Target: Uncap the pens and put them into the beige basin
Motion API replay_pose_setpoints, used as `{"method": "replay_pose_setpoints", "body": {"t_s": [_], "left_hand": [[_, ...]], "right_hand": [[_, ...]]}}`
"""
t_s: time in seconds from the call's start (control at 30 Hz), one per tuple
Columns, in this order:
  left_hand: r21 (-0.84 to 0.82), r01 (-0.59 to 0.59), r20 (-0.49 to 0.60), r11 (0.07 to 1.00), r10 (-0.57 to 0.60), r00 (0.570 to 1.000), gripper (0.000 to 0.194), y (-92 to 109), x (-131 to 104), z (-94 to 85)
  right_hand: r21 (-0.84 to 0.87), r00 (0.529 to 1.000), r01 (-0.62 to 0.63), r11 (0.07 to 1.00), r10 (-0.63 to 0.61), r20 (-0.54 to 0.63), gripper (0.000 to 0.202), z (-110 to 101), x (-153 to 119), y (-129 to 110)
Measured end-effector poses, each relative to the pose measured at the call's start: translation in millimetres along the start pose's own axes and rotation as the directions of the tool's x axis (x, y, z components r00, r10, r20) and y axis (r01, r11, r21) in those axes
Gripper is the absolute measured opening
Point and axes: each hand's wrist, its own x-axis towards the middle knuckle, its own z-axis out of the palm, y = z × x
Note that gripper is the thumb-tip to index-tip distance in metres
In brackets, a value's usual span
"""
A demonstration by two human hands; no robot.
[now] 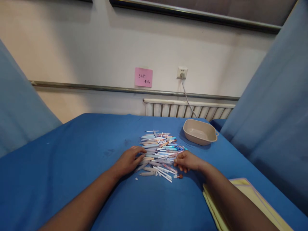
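A loose pile of pen parts [157, 154] lies in the middle of the blue-covered table, with clear barrels, white refill tubes [165, 175] and some blue and orange pieces mixed together. My left hand [131, 160] rests against the pile's left side, its thumb and fingers apart over the barrel ends. On the right side, my right hand [187, 161] has its fingers curled and pinched at the pile's edge. Whatever is between those fingertips is too small to make out. Just below that hand sits a small piece with a brown-orange end [180, 176].
A beige plastic basin [201, 141] stands behind and right of the pile. A folded yellow cloth [243, 186] lies under my right forearm. Blue curtains [271, 106] hang on both sides; a radiator [173, 109] and a plugged-in socket [182, 73] are at the wall.
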Motion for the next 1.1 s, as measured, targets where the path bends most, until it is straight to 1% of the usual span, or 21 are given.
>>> {"method": "replay_pose_setpoints", "body": {"t_s": [0.13,0.27,0.37,0.5,0.6,0.67,0.73,0.8,0.83,0.87,0.9,0.93,0.97,1.0,1.03,1.07,1.1], "left_hand": [[0.0,0.01,-0.025,1.0,-0.01,1.0,0.024,-1,0,0.6],[-0.007,0.011,-0.032,1.0,-0.011,0.999,0.024,-2,0,0.5],[0.002,0.016,-0.019,1.0,-0.016,1.0,0.024,-1,0,-0.8],[0.017,-0.008,-0.006,1.0,0.009,1.0,0.023,5,0,-3.1],[0.055,-0.056,0.003,0.997,0.056,0.998,0.023,15,-1,-5.0],[0.08,-0.093,0.006,0.992,0.093,0.996,0.022,24,2,-7.8],[0.098,-0.135,-0.005,0.986,0.136,0.991,0.021,38,10,-14.0],[0.117,-0.206,-0.019,0.972,0.209,0.978,0.019,56,23,-25.2],[0.13,-0.243,-0.043,0.961,0.251,0.967,0.019,66,31,-32.6],[0.145,-0.273,-0.07,0.951,0.285,0.956,0.019,78,39,-40.9],[0.158,-0.295,-0.126,0.942,0.315,0.941,0.018,90,46,-49.6],[0.162,-0.323,-0.191,0.932,0.351,0.917,0.017,103,52,-58.0],[0.156,-0.357,-0.268,0.921,0.388,0.882,0.015,116,57,-65.7],[0.14,-0.402,-0.357,0.905,0.424,0.832,0.013,128,59,-72.1],[0.115,-0.444,-0.449,0.888,0.446,0.774,0.01,139,59,-76.7],[0.085,-0.486,-0.539,0.87,0.45,0.712,0.007,149,57,-79.6],[0.052,-0.515,-0.614,0.856,0.434,0.66,0.005,157,53,-80.7]], "right_hand": [[0.081,0.998,0.059,0.995,-0.056,-0.037,0.039,0,0,1],[0.118,0.984,0.118,0.986,-0.1,-0.151,0.04,-2,5,4],[0.117,0.951,0.166,0.979,-0.128,-0.28,0.038,-7,9,6],[0.116,0.886,0.219,0.969,-0.148,-0.439,0.038,-11,11,7],[0.119,0.841,0.266,0.957,-0.17,-0.513,0.04,-15,9,4],[0.115,0.815,0.299,0.947,-0.191,-0.548,0.041,-20,6,-3],[0.106,0.789,0.329,0.938,-0.212,-0.577,0.042,-28,3,-18],[0.088,0.754,0.372,0.924,-0.245,-0.609,0.043,-38,-3,-42],[0.067,0.718,0.422,0.904,-0.288,-0.633,0.042,-42,-6,-58],[0.045,0.665,0.49,0.871,-0.339,-0.665,0.042,-46,-11,-76],[0.029,0.593,0.573,0.819,-0.39,-0.704,0.04,-49,-17,-94],[0.01,0.506,0.663,0.748,-0.439,-0.743,0.039,-50,-24,-113],[-0.011,0.416,0.743,0.669,-0.476,-0.775,0.036,-49,-32,-131],[-0.033,0.299,0.823,0.566,-0.483,-0.823,0.035,-46,-42,-147],[-0.05,0.211,0.878,0.476,-0.478,-0.853,0.035,-42,-51,-159],[-0.066,0.142,0.911,0.407,-0.46,-0.876,0.034,-35,-60,-169],[-0.082,0.091,0.932,0.354,-0.446,-0.891,0.034,-28,-69,-174]]}}
